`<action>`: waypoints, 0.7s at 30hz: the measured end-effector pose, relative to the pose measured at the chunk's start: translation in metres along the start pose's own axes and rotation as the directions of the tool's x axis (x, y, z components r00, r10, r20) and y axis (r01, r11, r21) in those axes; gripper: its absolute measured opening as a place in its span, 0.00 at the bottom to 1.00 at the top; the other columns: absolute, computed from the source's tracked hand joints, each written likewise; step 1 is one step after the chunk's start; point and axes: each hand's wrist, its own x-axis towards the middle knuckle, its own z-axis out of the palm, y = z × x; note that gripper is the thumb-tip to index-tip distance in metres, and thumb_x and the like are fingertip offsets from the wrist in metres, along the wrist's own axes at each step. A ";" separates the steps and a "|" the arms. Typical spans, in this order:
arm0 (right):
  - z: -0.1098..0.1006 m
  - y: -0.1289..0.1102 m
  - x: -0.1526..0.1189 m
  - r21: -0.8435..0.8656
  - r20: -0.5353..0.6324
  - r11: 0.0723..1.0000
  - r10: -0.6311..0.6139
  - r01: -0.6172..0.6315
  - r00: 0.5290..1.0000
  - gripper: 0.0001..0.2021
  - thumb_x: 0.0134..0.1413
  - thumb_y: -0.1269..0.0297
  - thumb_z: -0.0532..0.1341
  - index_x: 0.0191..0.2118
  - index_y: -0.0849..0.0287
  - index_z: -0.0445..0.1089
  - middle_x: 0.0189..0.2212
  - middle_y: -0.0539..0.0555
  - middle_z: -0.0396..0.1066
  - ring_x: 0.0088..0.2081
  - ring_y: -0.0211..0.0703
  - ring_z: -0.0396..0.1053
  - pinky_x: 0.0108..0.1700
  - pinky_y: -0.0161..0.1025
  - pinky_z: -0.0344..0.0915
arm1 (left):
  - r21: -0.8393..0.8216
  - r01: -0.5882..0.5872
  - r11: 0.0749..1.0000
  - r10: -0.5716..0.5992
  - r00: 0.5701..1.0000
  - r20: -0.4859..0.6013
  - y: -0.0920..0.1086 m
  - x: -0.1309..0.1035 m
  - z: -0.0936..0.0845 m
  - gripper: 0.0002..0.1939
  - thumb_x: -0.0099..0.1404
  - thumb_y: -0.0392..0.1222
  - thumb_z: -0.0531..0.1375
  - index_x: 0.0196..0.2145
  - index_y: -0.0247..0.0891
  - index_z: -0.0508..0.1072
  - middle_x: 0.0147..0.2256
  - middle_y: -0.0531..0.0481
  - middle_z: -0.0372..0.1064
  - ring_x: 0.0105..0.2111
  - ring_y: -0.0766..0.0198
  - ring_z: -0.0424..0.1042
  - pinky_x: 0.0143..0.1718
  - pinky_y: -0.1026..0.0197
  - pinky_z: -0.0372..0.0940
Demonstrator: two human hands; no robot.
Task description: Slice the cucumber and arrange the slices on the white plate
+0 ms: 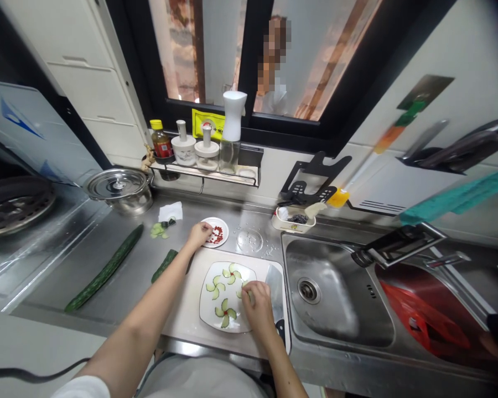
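Note:
My left hand (200, 235) reaches to the edge of a small white plate (224, 225) of red bits (218, 236), its fingers pinched together; whatever is between them is too small to name. My right hand (257, 303) is bent over the right side of a larger white plate (211, 275), fingers curled close to green cucumber slices (244, 288) that it partly hides. Other slices are laid in pinwheels (225, 313) on this plate, some with a red centre. Under the plate lies a pale cutting board (182, 315), with a knife (274, 282) along its right side.
A long cucumber (105, 268) and a cut piece (165, 265) lie to the left, near a lidded pot (122, 193). A sink (336, 293) is at the right. Behind stands a seasoning rack (203, 172). Beyond the window is a person (274, 66).

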 end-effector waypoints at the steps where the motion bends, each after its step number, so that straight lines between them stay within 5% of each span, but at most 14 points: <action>1: 0.000 0.000 0.001 0.001 -0.001 1.000 -0.002 0.002 1.000 0.07 0.58 0.69 0.53 0.31 0.56 0.66 0.31 0.53 0.67 0.38 0.45 0.61 0.45 0.43 0.59 | -0.059 0.010 0.998 -0.011 1.000 -0.019 0.000 -0.004 -0.002 0.12 0.57 0.45 0.58 0.30 0.33 0.75 0.29 0.45 0.75 0.31 0.62 0.72 0.33 0.64 0.63; 7: 0.001 -0.003 0.007 0.034 0.008 0.999 -0.001 0.001 1.000 0.07 0.58 0.68 0.53 0.31 0.56 0.66 0.31 0.54 0.68 0.38 0.46 0.62 0.44 0.42 0.60 | -0.386 0.064 0.920 -0.072 0.997 -0.006 0.004 -0.048 0.005 0.13 0.53 0.48 0.60 0.26 0.34 0.71 0.25 0.48 0.73 0.25 0.67 0.70 0.27 0.66 0.61; 13: 0.006 -0.012 0.009 0.069 0.031 0.998 -0.013 0.010 0.999 0.07 0.58 0.68 0.53 0.31 0.55 0.67 0.32 0.54 0.68 0.39 0.46 0.62 0.44 0.42 0.60 | -0.676 0.219 0.704 -0.049 0.964 0.260 0.014 -0.103 0.020 0.16 0.47 0.45 0.67 0.31 0.36 0.67 0.24 0.55 0.70 0.19 0.74 0.61 0.21 0.70 0.51; 17: 0.004 -0.018 0.011 0.081 0.052 0.996 -0.043 0.039 0.998 0.07 0.58 0.68 0.54 0.33 0.56 0.68 0.34 0.54 0.69 0.40 0.45 0.62 0.45 0.42 0.61 | -0.565 0.205 0.799 0.029 0.926 0.377 0.022 -0.130 0.016 0.18 0.49 0.46 0.67 0.34 0.36 0.66 0.22 0.57 0.67 0.20 0.73 0.62 0.23 0.69 0.54; 21: 0.002 -0.024 0.014 0.082 0.103 0.994 -0.083 0.075 0.991 0.06 0.58 0.68 0.55 0.37 0.56 0.69 0.35 0.55 0.68 0.42 0.46 0.62 0.45 0.42 0.61 | -0.414 0.045 0.909 0.138 0.906 0.401 0.027 -0.148 0.010 0.13 0.53 0.44 0.64 0.33 0.36 0.68 0.23 0.57 0.65 0.23 0.71 0.63 0.26 0.68 0.56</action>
